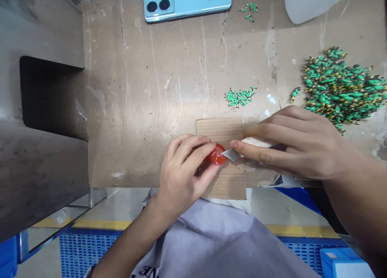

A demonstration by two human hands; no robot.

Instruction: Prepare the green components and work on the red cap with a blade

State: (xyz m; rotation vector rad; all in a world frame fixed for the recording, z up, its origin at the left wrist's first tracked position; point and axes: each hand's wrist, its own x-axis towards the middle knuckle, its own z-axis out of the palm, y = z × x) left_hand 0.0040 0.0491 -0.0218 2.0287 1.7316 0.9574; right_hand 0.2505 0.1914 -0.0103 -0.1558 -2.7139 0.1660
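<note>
My left hand [187,169] pinches a small, shiny red round piece [218,155] between thumb and fingers, above a piece of corrugated cardboard [222,128]. From the right, my right hand [299,143] grips a utility knife [256,142] with a pale handle, the index finger stretched along it. The knife's blade tip meets the edge of the red piece. What exactly the red piece is, I cannot make out. Just beyond the cardboard lies a small cluster of tiny green, black and yellow pieces [240,97].
A large heap of similar green pieces [344,88] lies at the right. At the back are a light blue phone [187,3], a few scattered pieces [250,9] and a whitish translucent item [311,3]. A grey metal housing [51,24] borders the worktable [145,88] on the left.
</note>
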